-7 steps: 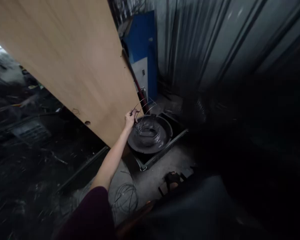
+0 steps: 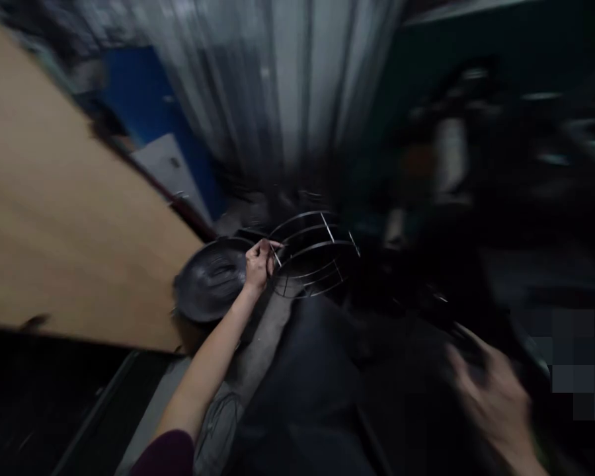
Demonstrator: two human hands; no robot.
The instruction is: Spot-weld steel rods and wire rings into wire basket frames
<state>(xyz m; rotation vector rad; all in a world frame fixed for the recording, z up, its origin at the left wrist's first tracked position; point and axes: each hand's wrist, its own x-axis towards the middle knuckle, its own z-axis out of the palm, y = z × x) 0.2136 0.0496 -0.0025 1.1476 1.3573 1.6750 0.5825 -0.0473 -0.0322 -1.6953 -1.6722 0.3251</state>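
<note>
My left hand (image 2: 258,264) is closed around the edge of a round wire frame (image 2: 313,254) made of several metal rings joined by short bars. It holds the frame up in the air, just right of a dark round basin (image 2: 209,283) with coiled wire in it. My right hand (image 2: 493,396) shows at the lower right, blurred by motion, with its fingers spread and nothing visible in them.
A large tan wooden board (image 2: 64,225) leans across the left side. Behind stand a blue panel (image 2: 143,99) and a corrugated metal wall (image 2: 287,86). Loose wire lies on the concrete floor (image 2: 258,357) by my legs. The right side is dark and blurred.
The view has swung right. My left hand has lifted the wire frame out and to the right of the basin. My right hand has come into view.
</note>
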